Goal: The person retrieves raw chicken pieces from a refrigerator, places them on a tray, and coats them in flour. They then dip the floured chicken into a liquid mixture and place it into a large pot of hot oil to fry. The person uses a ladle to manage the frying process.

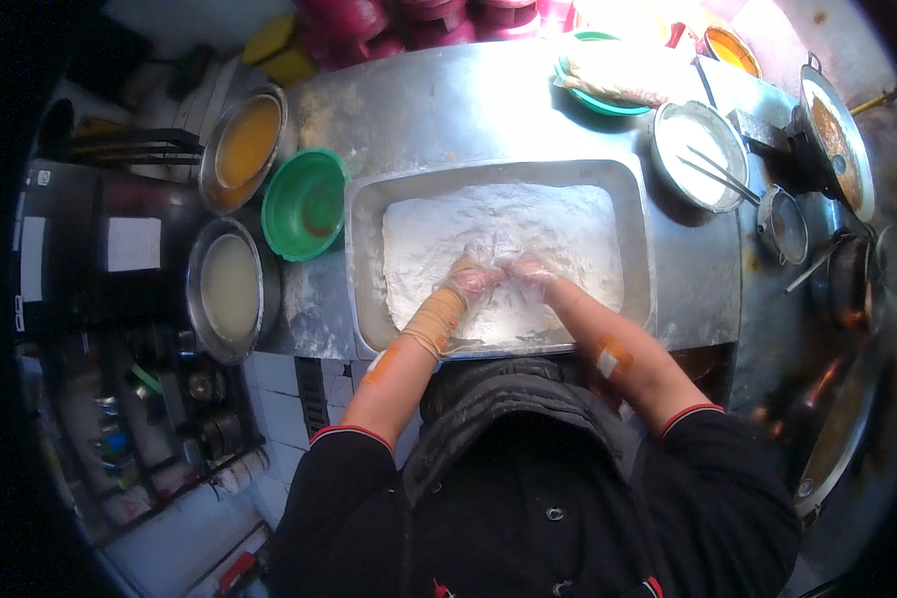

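I'm holding left hand and right hand low at the white flour-like powder, limiting spills; can't tell if grasping.

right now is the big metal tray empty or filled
Filled, at least partly: white powder spreads across the tray, with the gloved left hand and right hand near its middle. Its depth I cannot tell.

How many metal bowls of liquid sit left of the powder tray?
2: the orange-liquid bowl farther back, the cloudy-liquid bowl nearer. Any nested beneath would be hidden.
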{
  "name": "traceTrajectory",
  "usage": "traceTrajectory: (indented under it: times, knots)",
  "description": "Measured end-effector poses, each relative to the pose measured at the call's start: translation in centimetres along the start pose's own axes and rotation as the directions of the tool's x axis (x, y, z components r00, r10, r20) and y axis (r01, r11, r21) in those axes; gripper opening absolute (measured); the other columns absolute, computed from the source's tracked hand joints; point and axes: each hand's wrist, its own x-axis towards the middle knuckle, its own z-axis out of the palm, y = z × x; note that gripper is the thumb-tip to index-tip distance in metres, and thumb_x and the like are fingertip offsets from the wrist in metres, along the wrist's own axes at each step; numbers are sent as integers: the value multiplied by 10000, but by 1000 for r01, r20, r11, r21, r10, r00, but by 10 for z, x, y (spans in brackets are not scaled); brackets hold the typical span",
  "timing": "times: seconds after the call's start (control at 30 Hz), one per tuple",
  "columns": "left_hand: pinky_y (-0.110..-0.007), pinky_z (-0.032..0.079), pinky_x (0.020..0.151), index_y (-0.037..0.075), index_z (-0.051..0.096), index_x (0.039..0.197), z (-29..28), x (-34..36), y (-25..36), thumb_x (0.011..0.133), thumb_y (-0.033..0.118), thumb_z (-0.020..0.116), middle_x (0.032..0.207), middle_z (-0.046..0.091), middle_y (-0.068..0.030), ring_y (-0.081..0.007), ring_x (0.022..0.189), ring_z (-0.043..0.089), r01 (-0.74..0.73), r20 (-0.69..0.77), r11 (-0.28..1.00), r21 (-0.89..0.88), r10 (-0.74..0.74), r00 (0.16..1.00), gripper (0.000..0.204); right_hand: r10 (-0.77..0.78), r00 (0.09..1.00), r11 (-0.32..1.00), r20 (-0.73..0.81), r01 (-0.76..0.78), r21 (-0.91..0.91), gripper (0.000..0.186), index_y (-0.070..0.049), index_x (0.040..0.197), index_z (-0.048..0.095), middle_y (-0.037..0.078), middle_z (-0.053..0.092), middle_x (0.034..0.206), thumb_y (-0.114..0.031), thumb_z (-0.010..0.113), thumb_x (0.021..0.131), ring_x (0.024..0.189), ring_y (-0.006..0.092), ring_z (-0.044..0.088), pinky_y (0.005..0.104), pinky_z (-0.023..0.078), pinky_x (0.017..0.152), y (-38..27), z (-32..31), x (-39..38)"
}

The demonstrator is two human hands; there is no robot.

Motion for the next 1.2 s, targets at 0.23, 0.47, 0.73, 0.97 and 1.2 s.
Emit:
traceTrajectory:
  times: [0.23,0.47,0.73,0.97,1.2]
  knots:
    - [-329,495,985,-62,500,1465,-34,9,-20,911,161,704,1303,638,-172,-219,1119,625,164,85,949,-271,-146,986,631,-2,989,993,-150,-15,-115,397,27,1182,713,144,695,1031,-267,754,917,913,215,654,397,552,765,7,-7,-8]
    - [-345,540,950,-65,414,1507,-20,10,-4,842,264,811,1369,617,-247,-269,1218,634,109,100,994,25,-111,989,841,74,982,997,-172,-77,-13,594,86,1234,658,209,704,1119,-287,825,803,1043,294,672,400,553,864,12,-8,16]
    - [-403,512,1038,-51,342,1546,9,-13,42,746,365,864,1294,649,-306,-345,1235,637,113,-37,878,465,-109,993,1042,-113,961,883,-253,-19,-469,668,73,1327,595,220,701,1145,-271,808,795,1030,318,683,397,557,882,-27,-8,-21]
    - [-393,508,1015,-27,548,1421,-46,13,-1,795,258,752,1228,705,-219,-332,1191,665,-33,80,733,679,-29,996,718,-87,912,971,-401,-12,-238,771,42,1509,418,275,561,1439,-292,712,879,1339,379,548,415,435,1124,8,-51,7]
    - [-371,443,1129,88,503,1506,-17,-25,37,775,163,734,1392,602,-254,-358,1354,549,-36,-145,782,622,160,976,770,-695,694,233,-185,-26,-972,656,39,1419,500,259,651,1312,-307,693,896,1209,402,641,411,502,1041,35,-24,19]
